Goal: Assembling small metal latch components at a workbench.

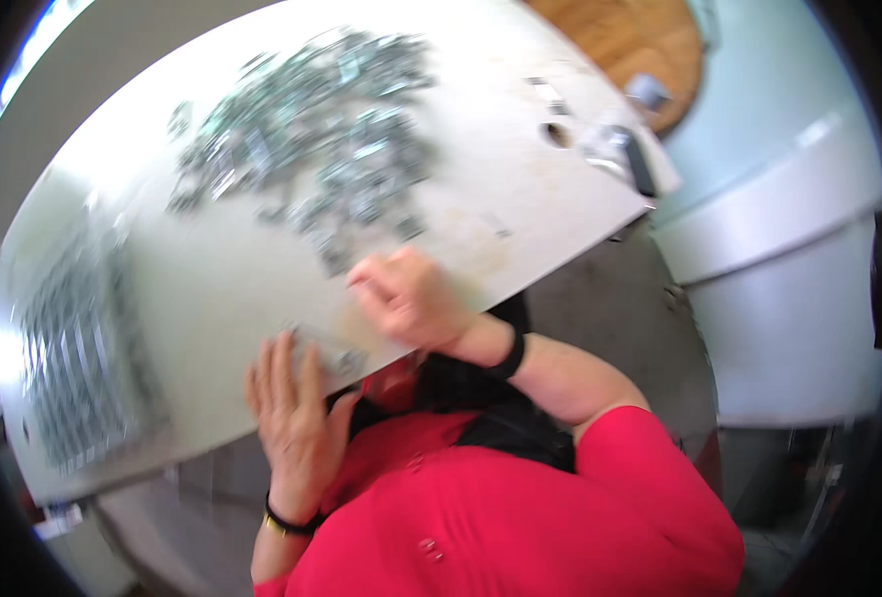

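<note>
My left hand (296,430) lies at the near edge of the white table (232,254), open, its fingers stretched out and the thumb apart. Beside its fingertips is a small greyish, see-through piece (329,350), too blurred to name. To the right, my right hand (413,298) is closed with curled fingers over the table, close to the near end of a loose heap of small shiny metallic parts (361,149). Whatever it may hold is hidden by the fingers and the blur.
At the left of the table stands a block of ridged, clear plastic trays (88,348). Near the right corner are a hole (557,135) and a dark, long object (638,164). A round wooden surface (630,45) adjoins the far right edge.
</note>
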The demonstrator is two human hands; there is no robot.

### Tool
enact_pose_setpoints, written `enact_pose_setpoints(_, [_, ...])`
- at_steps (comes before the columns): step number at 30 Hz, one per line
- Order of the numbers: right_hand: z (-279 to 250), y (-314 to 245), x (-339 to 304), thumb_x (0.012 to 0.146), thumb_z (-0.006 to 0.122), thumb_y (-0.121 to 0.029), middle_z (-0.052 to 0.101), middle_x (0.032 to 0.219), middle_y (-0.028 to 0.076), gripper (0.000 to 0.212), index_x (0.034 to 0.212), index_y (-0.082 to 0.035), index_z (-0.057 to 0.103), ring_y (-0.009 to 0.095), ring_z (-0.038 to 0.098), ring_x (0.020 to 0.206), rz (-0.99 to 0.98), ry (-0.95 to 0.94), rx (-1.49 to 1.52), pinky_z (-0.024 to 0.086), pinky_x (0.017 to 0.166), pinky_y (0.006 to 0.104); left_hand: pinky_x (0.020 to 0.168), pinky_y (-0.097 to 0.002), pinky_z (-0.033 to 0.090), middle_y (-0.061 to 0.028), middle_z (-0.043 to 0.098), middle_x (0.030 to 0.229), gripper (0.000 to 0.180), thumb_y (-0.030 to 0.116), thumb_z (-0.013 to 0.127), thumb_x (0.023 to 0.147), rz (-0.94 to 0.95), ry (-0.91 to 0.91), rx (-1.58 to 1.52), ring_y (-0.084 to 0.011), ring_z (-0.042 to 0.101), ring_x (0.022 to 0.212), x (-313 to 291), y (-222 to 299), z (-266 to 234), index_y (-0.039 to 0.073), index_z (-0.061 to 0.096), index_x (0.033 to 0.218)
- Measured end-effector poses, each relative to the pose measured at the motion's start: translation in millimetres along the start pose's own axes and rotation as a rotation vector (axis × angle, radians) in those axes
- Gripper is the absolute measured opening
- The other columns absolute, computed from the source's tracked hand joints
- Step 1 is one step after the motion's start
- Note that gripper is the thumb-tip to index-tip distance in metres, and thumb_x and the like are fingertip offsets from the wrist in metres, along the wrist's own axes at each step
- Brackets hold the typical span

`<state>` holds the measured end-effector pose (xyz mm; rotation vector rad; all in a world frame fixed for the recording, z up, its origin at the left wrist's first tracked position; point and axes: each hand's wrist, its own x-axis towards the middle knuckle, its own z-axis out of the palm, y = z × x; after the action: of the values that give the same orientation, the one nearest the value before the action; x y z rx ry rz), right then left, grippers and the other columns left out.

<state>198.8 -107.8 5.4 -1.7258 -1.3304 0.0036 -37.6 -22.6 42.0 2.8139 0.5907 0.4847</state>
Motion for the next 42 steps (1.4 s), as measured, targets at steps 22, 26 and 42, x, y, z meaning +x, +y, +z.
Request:
enact_pose_setpoints(22, [41, 20, 10, 0.093, 0.067, -0.016, 0.069, 0.071, 0.010, 0.012, 0.094, -0.005, 0.063, 0.037, 0.069, 0.072, 0.008, -0.011, -0.155, 0.049, 0.087, 0.0474, 0.084, -0.0573, 0.058, -0.0298, 0.070, 0.124, 0.017, 0.018, 0.077, 0.100, 0.255, 0.151, -0.115, -0.0502, 0.069, 0.104, 0, -35, 25, 0.008, 0.077, 0.114])
enact_pose_setpoints(26, [44, 21, 10, 0.090, 0.067, -0.017, 0.070, 0.074, 0.010, 0.009, 0.088, -0.008, 0.065, 0.036, 0.071, 0.077, 0.060, 0.032, -0.098, 0.049, 0.093, 0.0490, 0.078, -0.0548, 0.057, -0.0294, 0.070, 0.112, 0.016, 0.016, 0.073, 0.103, 0.301, 0.276, -0.135, -0.0493, 0.070, 0.095, 5, -50, 45, 0.009, 0.074, 0.118])
enact_pose_setpoints(42, [42, 33, 15, 0.090, 0.067, -0.013, 0.069, 0.070, 0.007, 0.006, 0.089, -0.009, 0.063, 0.035, 0.069, 0.071, 0.031, 0.137, -0.078, 0.050, 0.082, 0.0470, 0.075, -0.0534, 0.056, -0.0229, 0.072, 0.100, 0.026, 0.022, 0.073, 0.105, 0.177, 0.274, -0.075, -0.0429, 0.070, 0.087, 37, -44, 39, 0.003, 0.071, 0.122])
